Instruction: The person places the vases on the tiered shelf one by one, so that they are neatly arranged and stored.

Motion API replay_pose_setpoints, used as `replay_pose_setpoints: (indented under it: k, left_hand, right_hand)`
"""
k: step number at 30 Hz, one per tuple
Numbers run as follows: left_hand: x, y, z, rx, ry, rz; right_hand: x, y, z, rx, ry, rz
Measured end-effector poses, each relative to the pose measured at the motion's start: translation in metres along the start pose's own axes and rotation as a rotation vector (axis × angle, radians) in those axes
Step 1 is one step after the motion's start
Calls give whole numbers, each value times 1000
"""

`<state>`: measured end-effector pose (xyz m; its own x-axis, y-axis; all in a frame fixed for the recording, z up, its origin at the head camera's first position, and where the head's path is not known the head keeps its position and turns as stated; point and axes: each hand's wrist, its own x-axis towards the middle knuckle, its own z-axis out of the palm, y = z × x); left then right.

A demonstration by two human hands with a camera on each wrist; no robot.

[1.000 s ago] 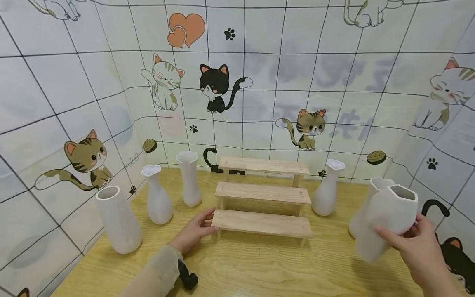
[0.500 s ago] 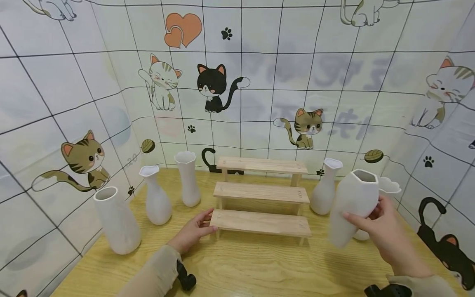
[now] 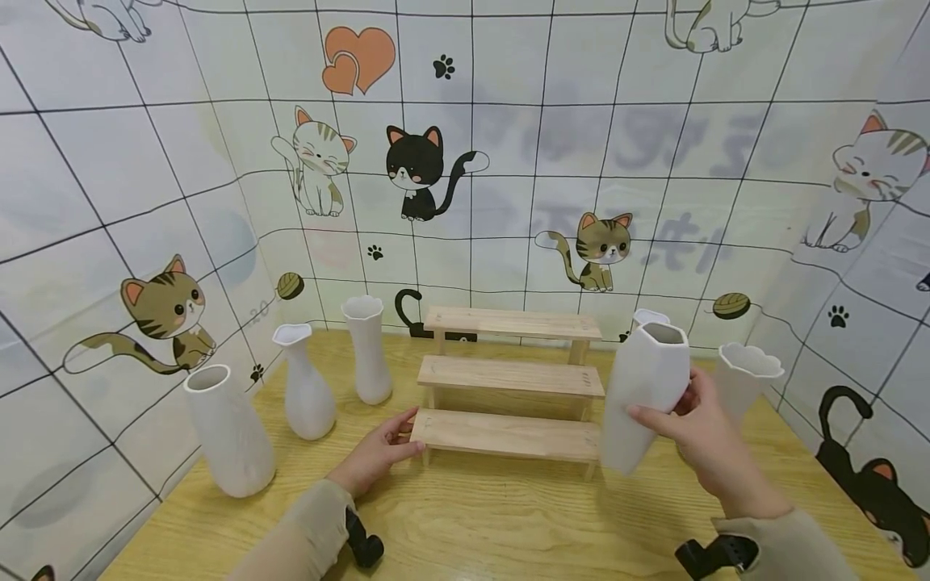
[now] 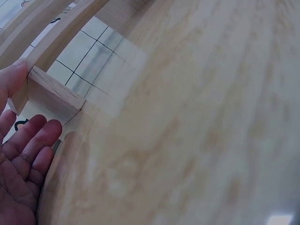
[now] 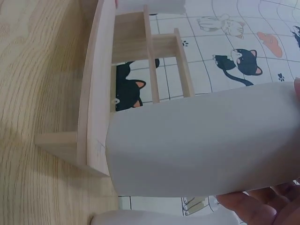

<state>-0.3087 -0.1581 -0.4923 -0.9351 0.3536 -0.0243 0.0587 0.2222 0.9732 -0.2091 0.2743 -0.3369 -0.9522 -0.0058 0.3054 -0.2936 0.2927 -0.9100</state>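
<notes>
My right hand (image 3: 715, 452) grips a white faceted vase (image 3: 643, 387) with an angular mouth, tilted and raised at the right end of a three-tier wooden display stand (image 3: 508, 432). In the right wrist view, the base of the vase (image 5: 197, 145) is close to the lowest board's end, and fingertips (image 5: 248, 206) press against its side. At the stand's left end, my left hand (image 3: 378, 452) pinches the lowest board, as the left wrist view shows with the thumb (image 4: 14, 77) on the board's end and the other fingers loosely bent beside a leg (image 4: 54, 96).
Left of the stand are a cylindrical vase (image 3: 228, 432), a narrow-necked vase (image 3: 308, 387) and a fluted vase (image 3: 369, 351). A scallop-rimmed vase (image 3: 748, 371) stands behind my right hand. Another narrow-necked vase (image 3: 650, 316) is mostly hidden. Cat-print sheeting (image 3: 508, 177) encloses the wooden table (image 3: 494, 524).
My right hand has carried the faceted vase leftward to the stand's right end, uncovering the scallop-rimmed vase and covering most of the narrow-necked one. My left hand stays on the lowest board.
</notes>
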Motion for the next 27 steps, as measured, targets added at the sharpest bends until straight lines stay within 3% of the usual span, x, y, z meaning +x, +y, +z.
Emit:
replay_pose_setpoints:
  k: [17,27]
  left_hand:
    - [-1,2,2,-15,-4,0]
    - [-1,0,2,-27,-14,8]
  right_hand:
    - [12,-6,27,33,-46,66]
    - [21,-5,38,70,-63,47]
